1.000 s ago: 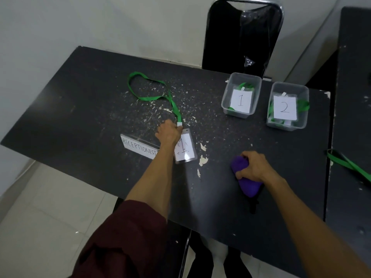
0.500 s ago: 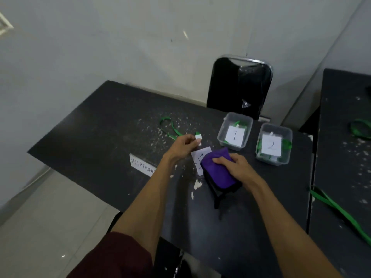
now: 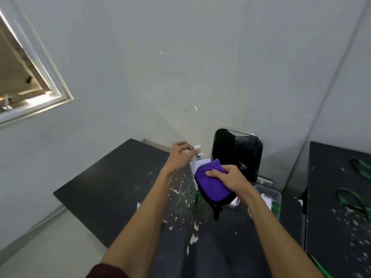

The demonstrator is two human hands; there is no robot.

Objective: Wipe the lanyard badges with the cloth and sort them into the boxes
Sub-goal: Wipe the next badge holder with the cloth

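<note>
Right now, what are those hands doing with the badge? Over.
Left hand pinches badge by its top. Right hand grips purple cloth, pressed on badge face. Box partly hidden behind right arm.

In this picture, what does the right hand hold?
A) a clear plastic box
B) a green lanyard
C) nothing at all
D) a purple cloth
D: the right hand grips the purple cloth, which lies against the white badge that the left hand pinches at its top.
</note>
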